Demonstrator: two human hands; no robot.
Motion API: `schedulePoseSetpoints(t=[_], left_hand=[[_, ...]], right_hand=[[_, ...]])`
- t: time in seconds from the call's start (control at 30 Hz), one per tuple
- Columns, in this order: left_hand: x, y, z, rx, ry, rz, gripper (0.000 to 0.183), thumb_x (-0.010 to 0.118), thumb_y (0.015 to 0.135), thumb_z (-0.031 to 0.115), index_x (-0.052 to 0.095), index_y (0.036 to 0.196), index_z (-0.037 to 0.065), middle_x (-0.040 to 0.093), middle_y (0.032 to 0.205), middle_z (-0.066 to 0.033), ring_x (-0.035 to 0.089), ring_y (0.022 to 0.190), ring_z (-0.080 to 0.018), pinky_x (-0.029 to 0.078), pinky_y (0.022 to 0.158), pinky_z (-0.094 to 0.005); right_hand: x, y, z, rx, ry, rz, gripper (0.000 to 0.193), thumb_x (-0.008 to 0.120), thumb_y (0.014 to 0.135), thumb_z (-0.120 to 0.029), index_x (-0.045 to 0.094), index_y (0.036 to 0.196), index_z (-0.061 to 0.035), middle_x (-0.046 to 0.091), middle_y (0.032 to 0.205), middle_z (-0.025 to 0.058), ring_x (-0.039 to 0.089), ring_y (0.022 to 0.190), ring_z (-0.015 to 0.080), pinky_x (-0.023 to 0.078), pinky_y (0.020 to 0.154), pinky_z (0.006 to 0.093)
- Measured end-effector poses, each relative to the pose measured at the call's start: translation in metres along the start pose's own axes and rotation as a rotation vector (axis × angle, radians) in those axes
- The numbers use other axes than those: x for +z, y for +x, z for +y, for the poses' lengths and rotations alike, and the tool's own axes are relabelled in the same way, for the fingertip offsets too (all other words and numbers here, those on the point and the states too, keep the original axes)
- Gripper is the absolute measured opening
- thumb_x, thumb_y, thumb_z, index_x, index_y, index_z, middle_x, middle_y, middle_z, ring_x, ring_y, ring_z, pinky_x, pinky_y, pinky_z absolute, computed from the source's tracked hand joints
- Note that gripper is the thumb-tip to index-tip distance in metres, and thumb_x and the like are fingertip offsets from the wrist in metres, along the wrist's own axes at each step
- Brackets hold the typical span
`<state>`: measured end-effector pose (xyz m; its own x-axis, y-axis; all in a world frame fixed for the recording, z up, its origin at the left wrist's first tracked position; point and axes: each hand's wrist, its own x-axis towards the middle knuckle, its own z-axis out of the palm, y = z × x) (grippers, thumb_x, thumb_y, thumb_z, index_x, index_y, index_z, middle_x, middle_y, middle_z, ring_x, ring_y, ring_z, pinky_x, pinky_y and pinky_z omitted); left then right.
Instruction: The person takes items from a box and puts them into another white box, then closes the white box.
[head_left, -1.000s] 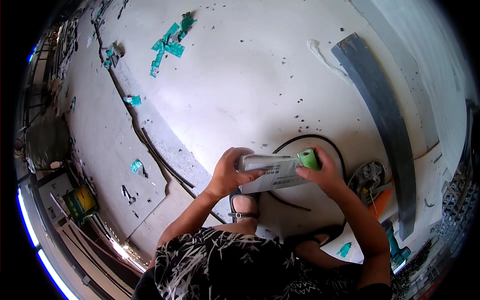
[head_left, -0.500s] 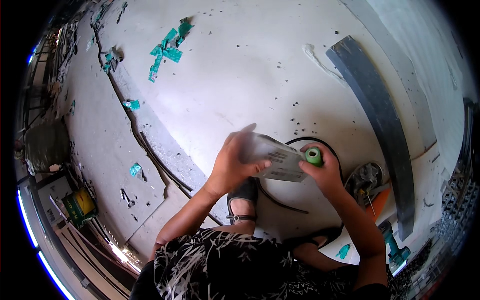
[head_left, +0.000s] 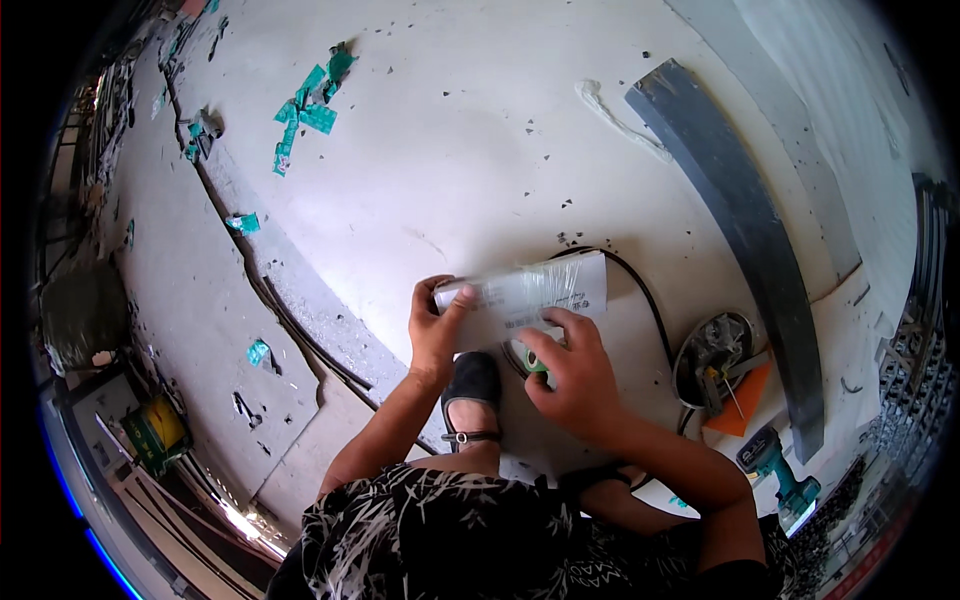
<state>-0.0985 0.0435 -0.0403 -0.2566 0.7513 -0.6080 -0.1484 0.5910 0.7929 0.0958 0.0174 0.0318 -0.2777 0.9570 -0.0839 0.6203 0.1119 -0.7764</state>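
Observation:
My left hand (head_left: 432,330) grips the left end of a flat white box (head_left: 590,278) with dark print, its thumb on top and fingers around the end. Clear shiny film lies across the middle of the box. Under its near edge, my right hand (head_left: 582,378) curls around a small green-cored roll (head_left: 536,362), mostly hidden by the fingers. The right fingertips are close to the box's near edge; contact is hard to tell. The box is held above the floor, in front of my shoe (head_left: 470,385).
A long dark grey bar (head_left: 745,230) lies on the right. Nearer are a round container (head_left: 690,375) with tools, an orange piece (head_left: 742,405), a cordless drill (head_left: 780,475) and a black cable (head_left: 655,300). Green scraps (head_left: 318,118) litter the floor (head_left: 420,190).
The box has turned so its long printed face shows, and its right end is free. My right hand moved left and down with the roll, from beside the box to below its near edge.

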Motion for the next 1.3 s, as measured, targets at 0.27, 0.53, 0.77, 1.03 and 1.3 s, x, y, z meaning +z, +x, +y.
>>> schedulePoseSetpoints(t=[0.27, 0.53, 0.77, 1.03, 1.3], left_hand=[[-0.012, 0.022, 0.019, 0.542, 0.963, -0.172, 0.046, 0.069, 0.085, 0.039, 0.061, 0.108, 0.000, 0.062, 0.104, -0.0182, 0.056, 0.105, -0.0351, 0.044, 0.092, -0.0427], [0.066, 0.049, 0.056, 0.008, 1.334, -0.786, 0.074, 0.072, 0.070, 0.063, 0.064, 0.112, 0.002, 0.068, 0.101, -0.0165, 0.066, 0.093, -0.0303, 0.051, 0.081, -0.0375], [0.028, 0.024, 0.045, 0.384, 1.083, -0.657, 0.068, 0.078, 0.066, 0.054, 0.063, 0.105, 0.001, 0.065, 0.095, -0.0161, 0.064, 0.088, -0.0306, 0.051, 0.076, -0.0378], [-0.023, -0.002, 0.034, 0.505, 0.450, -0.509, 0.083, 0.085, 0.057, 0.053, 0.056, 0.111, -0.003, 0.056, 0.098, -0.0132, 0.056, 0.090, -0.0241, 0.045, 0.081, -0.0329], [-0.022, -0.026, 0.060, 0.877, 0.485, -0.430, 0.085, 0.075, 0.062, 0.066, 0.056, 0.112, 0.000, 0.060, 0.103, -0.0151, 0.060, 0.096, -0.0298, 0.049, 0.083, -0.0388]], right_hand=[[0.011, -0.012, 0.018, -0.054, -0.127, -0.156, 0.045, 0.064, 0.068, -0.004, 0.064, 0.114, -0.0076, 0.051, 0.123, 0.0203, 0.048, 0.115, 0.0376, 0.044, 0.096, 0.0438], [0.009, -0.012, 0.016, -0.136, -0.195, -0.057, 0.039, 0.063, 0.071, -0.004, 0.067, 0.109, -0.0090, 0.051, 0.126, 0.0190, 0.048, 0.115, 0.0348, 0.044, 0.097, 0.0411], [-0.006, -0.024, 0.032, -0.111, -0.150, -0.008, 0.035, 0.067, 0.067, -0.002, 0.068, 0.100, -0.0109, 0.052, 0.126, 0.0177, 0.050, 0.114, 0.0360, 0.048, 0.091, 0.0425], [-0.013, -0.009, 0.007, -0.500, -0.155, 0.188, 0.022, 0.068, 0.072, -0.010, 0.065, 0.094, -0.0086, 0.057, 0.124, 0.0097, 0.058, 0.105, 0.0247, 0.053, 0.084, 0.0332], [-0.026, -0.011, -0.010, -0.694, -0.168, 0.314, 0.027, 0.067, 0.080, -0.021, 0.067, 0.107, -0.0174, 0.061, 0.113, 0.0014, 0.062, 0.100, 0.0175, 0.052, 0.083, 0.0284]])
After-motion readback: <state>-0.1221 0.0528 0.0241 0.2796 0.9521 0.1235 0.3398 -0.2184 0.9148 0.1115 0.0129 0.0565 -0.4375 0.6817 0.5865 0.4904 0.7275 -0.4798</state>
